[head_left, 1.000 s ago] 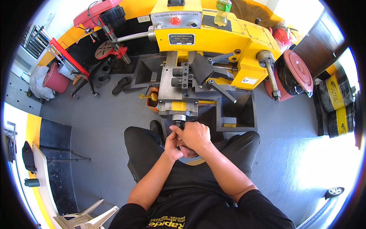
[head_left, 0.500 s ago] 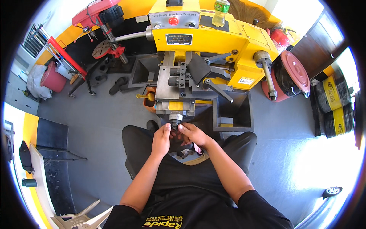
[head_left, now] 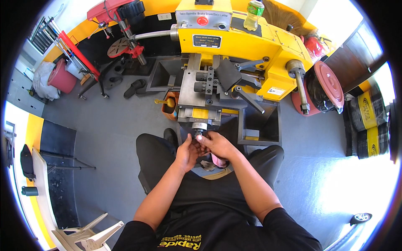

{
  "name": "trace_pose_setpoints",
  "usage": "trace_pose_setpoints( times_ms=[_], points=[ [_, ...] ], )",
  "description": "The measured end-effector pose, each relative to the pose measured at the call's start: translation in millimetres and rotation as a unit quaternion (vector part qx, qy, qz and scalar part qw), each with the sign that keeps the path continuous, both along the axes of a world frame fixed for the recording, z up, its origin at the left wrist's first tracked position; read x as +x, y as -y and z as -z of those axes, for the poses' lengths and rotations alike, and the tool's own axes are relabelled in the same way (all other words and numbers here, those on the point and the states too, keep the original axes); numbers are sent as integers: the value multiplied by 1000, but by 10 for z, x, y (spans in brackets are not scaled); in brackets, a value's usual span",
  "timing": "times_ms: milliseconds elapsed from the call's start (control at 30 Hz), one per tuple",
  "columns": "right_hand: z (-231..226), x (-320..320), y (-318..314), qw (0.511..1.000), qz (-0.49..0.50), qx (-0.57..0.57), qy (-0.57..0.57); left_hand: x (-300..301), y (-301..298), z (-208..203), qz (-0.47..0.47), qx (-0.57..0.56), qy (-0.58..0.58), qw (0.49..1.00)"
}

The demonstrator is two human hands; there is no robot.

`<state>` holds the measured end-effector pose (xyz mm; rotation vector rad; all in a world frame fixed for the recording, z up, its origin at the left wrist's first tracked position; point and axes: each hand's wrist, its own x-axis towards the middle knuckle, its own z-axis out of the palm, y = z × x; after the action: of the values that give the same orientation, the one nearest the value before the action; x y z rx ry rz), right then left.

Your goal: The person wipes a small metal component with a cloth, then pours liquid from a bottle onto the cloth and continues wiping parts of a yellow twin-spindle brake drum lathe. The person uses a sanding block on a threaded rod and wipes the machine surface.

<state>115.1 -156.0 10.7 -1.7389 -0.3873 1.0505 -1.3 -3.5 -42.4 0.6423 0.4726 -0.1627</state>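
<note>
Both my hands meet at the front of a yellow brake lathe, around the small dark feed knob (head_left: 198, 133) below its silver dial collar (head_left: 199, 126). My left hand (head_left: 186, 154) holds the knob from the left, thumb raised alongside it and fingers curled underneath. From the right, my right hand (head_left: 218, 145) grips it with the thumb on top. The fingers partly hide the knob. A pink cloth (head_left: 218, 160) hangs just under my right hand. Above the knob is the lathe's metal cross slide (head_left: 190, 90), with a dark tool holder (head_left: 205, 82) on it.
The yellow lathe body (head_left: 243, 48) carries a red stop button (head_left: 202, 20) and a green-labelled bottle (head_left: 253, 16). Black metal bins (head_left: 274, 125) flank the slide. An orange container (head_left: 169, 111) stands left of it. A spindle (head_left: 300, 94) juts out at right. My knees straddle the knob.
The view has shifted, so the lathe appears a little farther right. My left hand has turned, showing more of its curled fingers beneath the knob; my right hand stays at the knob.
</note>
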Motion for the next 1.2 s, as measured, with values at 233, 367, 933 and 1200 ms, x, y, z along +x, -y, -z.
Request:
trace_pose_setpoints(
  times_ms=[233, 367, 933, 1200],
  points=[
    [6, 53, 198, 994, 31, 54, -86, 11, -41, -13, 20, 113, -28, 993],
    [37, 56, 429, 992, 73, 56, -82, -244, -76, -120, 40, 281, -44, 958],
    [-635, -147, 659, 985, 79, 116, -104, 365, -218, -1160, -83, 783, 245, 566],
    [-505, -175, 804, 989, 61, 94, -93, -31, -76, -921, 70, 783, 257, 562]
  ],
)
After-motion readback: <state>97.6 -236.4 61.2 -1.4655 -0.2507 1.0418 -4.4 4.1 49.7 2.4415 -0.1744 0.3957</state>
